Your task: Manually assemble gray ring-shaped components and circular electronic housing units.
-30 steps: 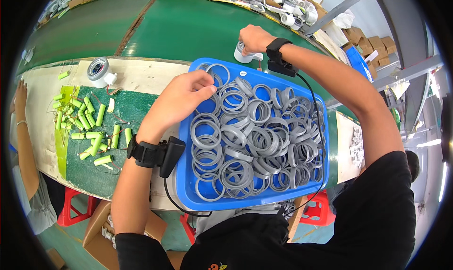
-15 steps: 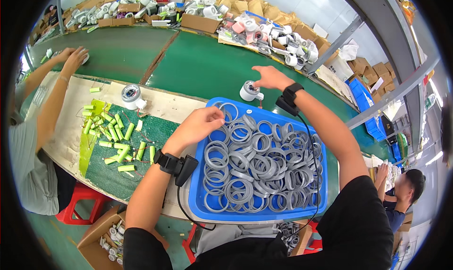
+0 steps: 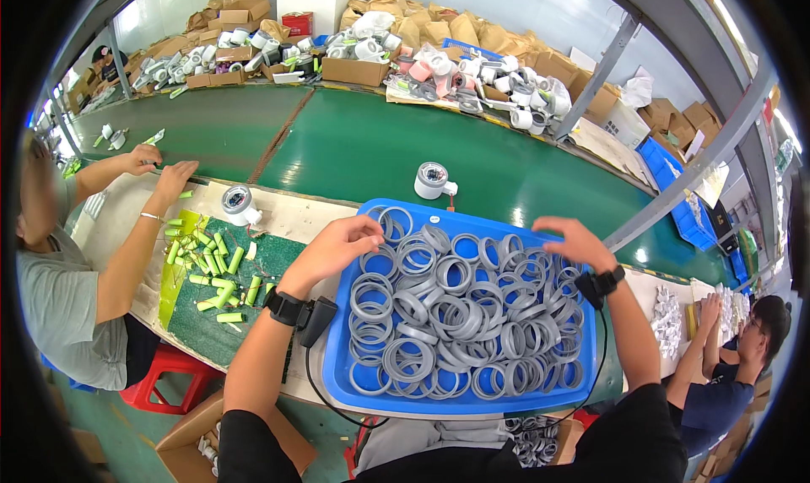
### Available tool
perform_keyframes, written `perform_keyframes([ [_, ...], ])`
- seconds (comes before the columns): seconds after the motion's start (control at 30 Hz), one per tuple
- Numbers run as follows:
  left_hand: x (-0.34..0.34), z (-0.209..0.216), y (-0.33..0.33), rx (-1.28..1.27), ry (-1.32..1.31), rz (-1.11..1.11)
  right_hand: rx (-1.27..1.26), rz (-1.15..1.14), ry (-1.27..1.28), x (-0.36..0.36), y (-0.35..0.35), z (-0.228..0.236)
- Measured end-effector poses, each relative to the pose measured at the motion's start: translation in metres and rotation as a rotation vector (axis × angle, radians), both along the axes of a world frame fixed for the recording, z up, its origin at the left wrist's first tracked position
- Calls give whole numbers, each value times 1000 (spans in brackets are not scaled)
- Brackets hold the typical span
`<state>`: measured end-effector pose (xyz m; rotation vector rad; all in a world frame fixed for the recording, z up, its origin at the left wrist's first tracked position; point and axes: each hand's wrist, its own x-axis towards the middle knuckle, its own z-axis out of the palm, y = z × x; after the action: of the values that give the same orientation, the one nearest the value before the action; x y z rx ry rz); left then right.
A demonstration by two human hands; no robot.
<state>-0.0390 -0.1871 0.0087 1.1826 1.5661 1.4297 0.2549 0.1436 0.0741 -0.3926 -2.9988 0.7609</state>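
A blue tray (image 3: pixel 337 348) in front of me is heaped with loose grey rings (image 3: pixel 456 302). My left hand (image 3: pixel 342 248) is at its far left corner, fingers curled together at the edge of a thin grey ring (image 3: pixel 395 224); the exact grip is partly hidden. Over the far right part of the tray hovers my right hand (image 3: pixel 578 245), fingers apart and nothing in them. Just beyond the tray, a round white housing (image 3: pixel 431 182) with a side stub and exposed inner parts stands on the green belt.
Left of the tray, several lime-green cylindrical cells (image 3: pixel 221 268) lie on a green mat, behind them a second white housing (image 3: pixel 239 205). Co-workers sit at left (image 3: pixel 72 280) and right (image 3: pixel 734 382). A metal post (image 3: pixel 595 78) rises beyond the belt, near piled parts.
My right hand has left the white housing on the belt and drawn back over the tray. My left hand stays by the ring. The view has shifted; the left co-worker's hands have come nearer.
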Motion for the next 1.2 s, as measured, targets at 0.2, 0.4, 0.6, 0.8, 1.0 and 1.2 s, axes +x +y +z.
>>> perform_keyframes([
  [0.2,-3,-2,-6,23,0,-64,-123,76,-22,27,4,-29],
  [0.4,-1,7,3,3,-3,-115,-145,27,-6,47,4,-26],
  [0.6,-2,4,-4,-30,-17,-62,-86,-5,42,36,0,-33],
  [0.8,0,12,-2,-64,31,-53,-196,-62,117,32,6,-34],
  [1.0,3,10,-4,-70,15,-38,-225,-64,121,32,7,-37],
  [1.2,3,11,-3,-78,31,-36,-228,-62,133,33,6,-36],
])
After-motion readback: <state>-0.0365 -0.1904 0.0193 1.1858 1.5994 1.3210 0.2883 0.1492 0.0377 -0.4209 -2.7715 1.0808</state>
